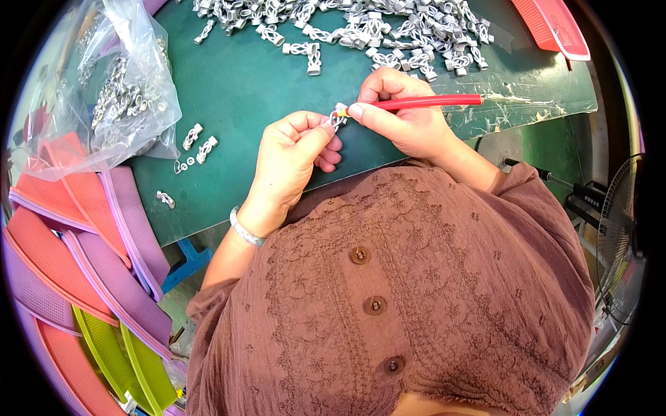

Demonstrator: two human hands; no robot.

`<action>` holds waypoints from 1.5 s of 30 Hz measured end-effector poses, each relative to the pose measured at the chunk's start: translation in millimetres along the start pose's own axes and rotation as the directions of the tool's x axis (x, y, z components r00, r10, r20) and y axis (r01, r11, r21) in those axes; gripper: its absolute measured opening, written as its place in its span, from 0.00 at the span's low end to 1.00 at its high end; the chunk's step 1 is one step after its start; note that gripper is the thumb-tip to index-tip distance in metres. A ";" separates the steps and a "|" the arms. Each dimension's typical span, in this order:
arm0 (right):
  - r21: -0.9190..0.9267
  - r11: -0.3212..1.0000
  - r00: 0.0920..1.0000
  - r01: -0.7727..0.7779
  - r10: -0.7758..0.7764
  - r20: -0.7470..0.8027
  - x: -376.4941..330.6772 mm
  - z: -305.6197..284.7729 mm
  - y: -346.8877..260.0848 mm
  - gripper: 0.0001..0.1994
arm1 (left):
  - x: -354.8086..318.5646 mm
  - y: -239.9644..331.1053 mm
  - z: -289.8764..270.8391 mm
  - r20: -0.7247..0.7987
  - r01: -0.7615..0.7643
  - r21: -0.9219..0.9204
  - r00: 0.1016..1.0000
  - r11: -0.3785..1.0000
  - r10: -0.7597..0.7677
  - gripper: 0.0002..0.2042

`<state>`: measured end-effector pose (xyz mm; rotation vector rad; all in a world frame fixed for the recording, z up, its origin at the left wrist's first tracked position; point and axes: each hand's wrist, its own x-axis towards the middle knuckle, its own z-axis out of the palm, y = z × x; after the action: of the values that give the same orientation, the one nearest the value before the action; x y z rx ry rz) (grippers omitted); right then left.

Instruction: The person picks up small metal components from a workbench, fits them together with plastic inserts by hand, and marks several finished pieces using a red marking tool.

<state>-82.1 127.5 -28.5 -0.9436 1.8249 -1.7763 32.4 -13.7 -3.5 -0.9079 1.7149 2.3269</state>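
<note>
My left hand (288, 152) pinches a small grey open-lattice part (339, 120) between thumb and fingers, just above the table. From the right, my right hand (406, 121) grips a slim red stick-shaped tool (447, 101) with a yellow section near its tip. That tip meets the grey part, and the tool's far end points right past my knuckles. Fingers partly hide both the part and the tip. Several matching grey parts form a big pile (416, 31) beyond my hands. To the left lie a few loose grey parts (207, 149) and small rings (184, 166).
A green tabletop (229, 90) spreads under my hands. At the far left stands a clear plastic bag (132, 97) holding small grey pieces. Pink, purple and green perforated baskets (118, 284) are stacked beside the table. A red tray (544, 28) sits far right; a fan (617, 236) stands off the right edge.
</note>
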 end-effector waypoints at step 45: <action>0.304 0.948 0.992 -0.098 0.068 0.110 3.6 5.5 -12.3 0.14 | -5.4 -10.5 -6.2 0.108 -0.147 -0.148 0.981 0.978 0.164 0.07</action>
<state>-78.4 121.7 -16.4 -0.8024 1.4494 -1.8582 43.7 -14.1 -10.6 -0.6587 1.6480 2.5722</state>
